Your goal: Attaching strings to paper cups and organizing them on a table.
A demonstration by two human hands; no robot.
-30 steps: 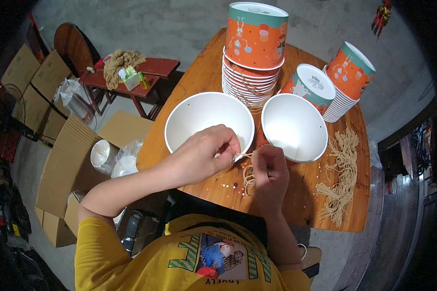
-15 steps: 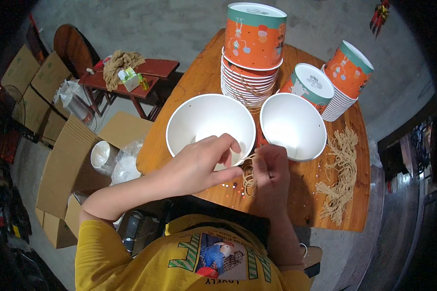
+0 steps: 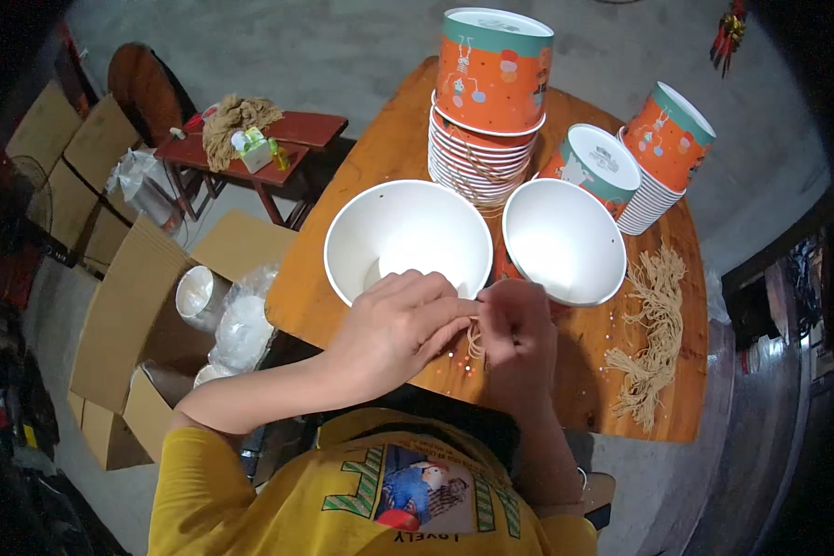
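Wooden table (image 3: 380, 148), rounded edges, both hands at work above its front edge, near mid-length. Left hand (image 3: 394, 320): back of hand uppermost, fingers and thumb drawn nearly together, tips right up against the other hand; a strand shows at the fingertips, but cannot tell whether it is gripped. Right hand (image 3: 519, 324): fingers curled in, thumb against forefinger, pinching tan cord (image 3: 474, 343), whose loops hang between the two hands, just in from the table's front edge. Small pale and reddish specks (image 3: 461, 364) on the wood just below the loops. Beyond the left hand, toward the table's left edge, a wide white-lined tub (image 3: 412, 222), mouth open; beside it, beyond the right hand, a second white-lined tub (image 3: 565, 236), also open. Toward the back edge, a tall stack of orange-and-green tubs (image 3: 496, 79), inverted, white rims nested below. Right of it, an orange-and-green tub with its base showing (image 3: 602, 157), partly hidden by the second open one. Farther right, at the table's right edge, a smaller inverted stack (image 3: 667, 139). Bundle of tan cords (image 3: 656, 324) lies lengthwise along the right edge, reaching toward the front right corner. Floor, left of table: open cardboard box (image 3: 125, 324); red bench (image 3: 315, 130) behind.
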